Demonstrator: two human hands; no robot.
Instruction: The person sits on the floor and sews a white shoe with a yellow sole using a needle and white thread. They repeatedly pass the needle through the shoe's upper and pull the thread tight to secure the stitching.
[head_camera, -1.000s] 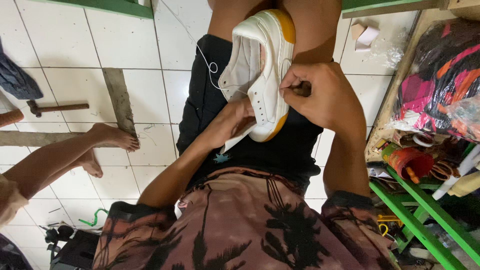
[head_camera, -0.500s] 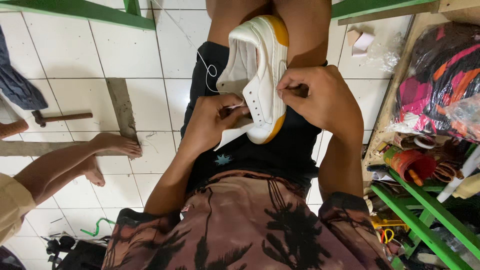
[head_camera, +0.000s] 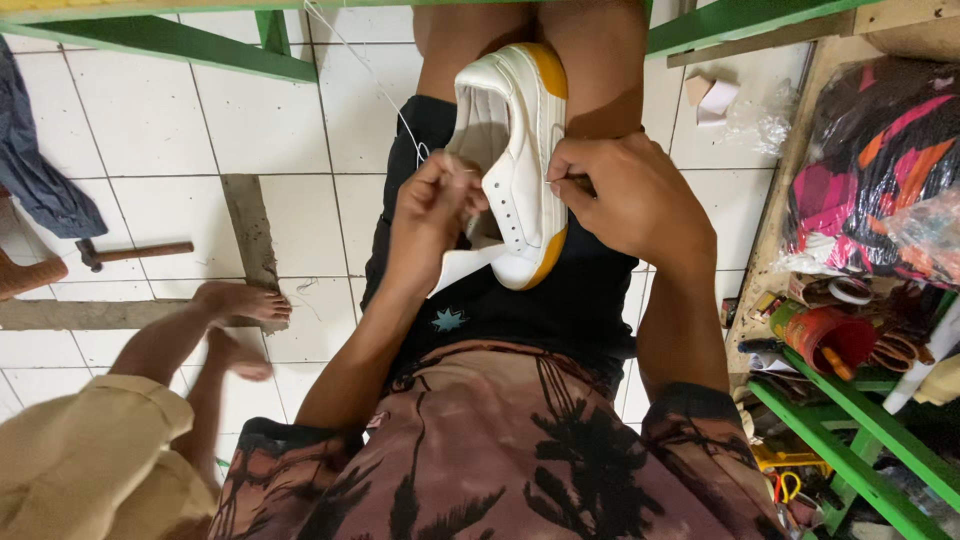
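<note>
white tile floor fills the left of the view, with green frame bars across the top and a green shelf at lower right. a second person's bare legs and feet rest on the tiles at left; these are not the worker's own.

the worker sits with black shorts and a palm-print shirt in view. a bundle in clear plastic lies on the right-hand bench, above a red cup. a hammer lies on the floor at far left.

the shoe is white with an orange-yellow edge to the sole. it rests on the lap, wedged against the bare knees, lying lengthwise along the thighs.

handling judgement: the shoe looks light. the upper appears soft and will flex under pressure; the sole appears stiffer and gives the firmer hold. support is best taken along the sole edge, with the knees acting as a clamp.

the right hand sits against the sole side, fingers curled and pressed together, thumb and forefinger pinching a small dark tool at the edge; its type cannot be told.

the left hand is at the open side of the upper, fingertips bunched together, pinching a thin white thread that runs up and away to the top of the view.
</note>
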